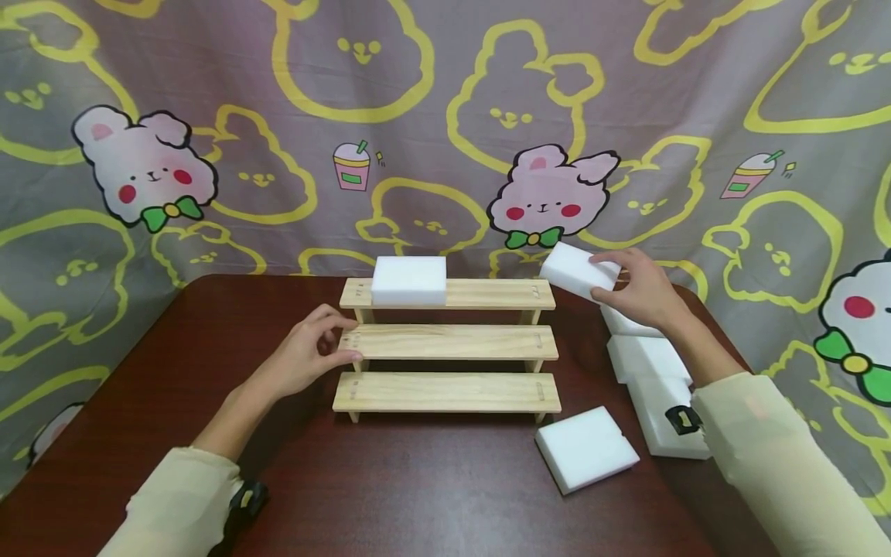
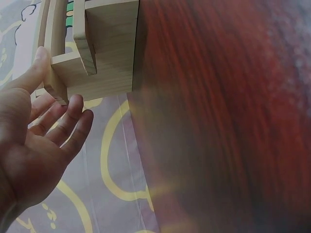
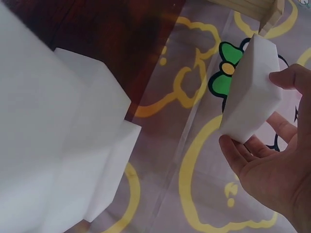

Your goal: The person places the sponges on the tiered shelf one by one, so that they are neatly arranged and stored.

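A three-tier wooden display stand (image 1: 452, 343) stands on the table. My left hand (image 1: 302, 354) holds the left end of its middle tier; in the left wrist view the thumb (image 2: 36, 70) lies on one side of the board, with the fingers around the other. My right hand (image 1: 643, 290) pinches a white foam block (image 1: 576, 269) between thumb and fingers. This block is tilted in the air beside the right end of the top tier. The right wrist view shows the held block (image 3: 252, 92) off the table. Another white block (image 1: 409, 280) lies on the top tier, left of its middle.
One white block (image 1: 588, 450) lies on the table in front of the stand's right end. Several more white blocks (image 1: 647, 360) lie together under and beside my right forearm. A patterned curtain (image 1: 431, 155) hangs behind the dark red table (image 1: 418, 487).
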### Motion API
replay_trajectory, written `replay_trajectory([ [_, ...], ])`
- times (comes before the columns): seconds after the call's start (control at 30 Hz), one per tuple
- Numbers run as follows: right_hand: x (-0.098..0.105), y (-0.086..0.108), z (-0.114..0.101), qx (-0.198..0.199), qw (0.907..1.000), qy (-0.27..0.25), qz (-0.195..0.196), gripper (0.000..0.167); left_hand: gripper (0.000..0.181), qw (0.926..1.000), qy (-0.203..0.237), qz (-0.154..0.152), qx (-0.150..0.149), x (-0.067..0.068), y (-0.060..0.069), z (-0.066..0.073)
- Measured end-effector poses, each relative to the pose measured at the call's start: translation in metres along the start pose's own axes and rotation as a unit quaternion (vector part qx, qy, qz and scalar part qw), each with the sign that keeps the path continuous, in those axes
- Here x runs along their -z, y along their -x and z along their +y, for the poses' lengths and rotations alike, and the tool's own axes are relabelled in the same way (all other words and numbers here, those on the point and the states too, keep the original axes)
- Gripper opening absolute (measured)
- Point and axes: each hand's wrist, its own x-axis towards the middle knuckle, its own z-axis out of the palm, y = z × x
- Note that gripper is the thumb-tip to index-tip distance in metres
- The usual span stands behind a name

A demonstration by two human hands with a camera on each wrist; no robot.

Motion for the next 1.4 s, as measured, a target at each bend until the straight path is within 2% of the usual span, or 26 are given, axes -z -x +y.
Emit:
replay_trajectory([
  [0.33, 0.003, -0.001, -0.008, -0.017, 0.9998, -0.001, 0.011, 0.049, 0.042, 1.0, -0.005, 0.002, 0.0, 0.0, -0.001, -0.002],
  [0.73, 0.005, 0.002, -0.018, 0.017, 0.9991, -0.02, 0.033, 0.047, 0.042, 1.0, -0.007, 0.001, 0.001, 0.0, 0.0, 0.001],
  [1.4, -0.004, -0.002, -0.035, 0.045, 0.9981, -0.034, 0.023, 0.044, 0.041, 0.9999, -0.011, 0.004, 0.0, 0.0, 0.0, 0.0],
])
